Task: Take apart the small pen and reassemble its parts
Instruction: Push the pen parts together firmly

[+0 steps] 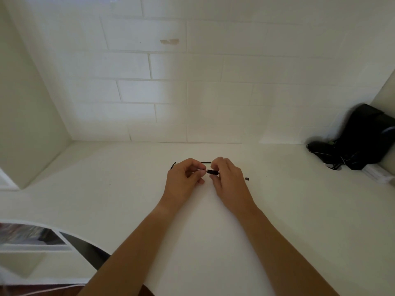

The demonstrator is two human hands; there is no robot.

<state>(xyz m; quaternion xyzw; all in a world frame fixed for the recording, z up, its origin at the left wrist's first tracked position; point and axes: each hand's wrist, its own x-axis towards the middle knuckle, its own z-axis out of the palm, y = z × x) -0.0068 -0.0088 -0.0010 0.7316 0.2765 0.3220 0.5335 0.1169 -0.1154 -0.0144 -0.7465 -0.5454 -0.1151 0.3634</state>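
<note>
Both hands meet over the middle of the white desk (128,189). My right hand (226,178) pinches a short black pen barrel (213,172). My left hand (184,178) pinches a small dark pen part (203,171) against the barrel's left end; most of it is hidden by the fingers. A thin dark refill (205,162) lies on the desk just behind the hands. Another slim black pen piece (173,165) sticks out behind the left hand. A tiny dark tip piece (247,179) rests on the desk to the right of the right hand.
A black bag with cables (361,142) sits at the back right corner against the wall. A white tiled wall (192,82) closes the back of the desk, a side wall the left. A dark curved object and a printed sheet (32,236) lie at the lower left.
</note>
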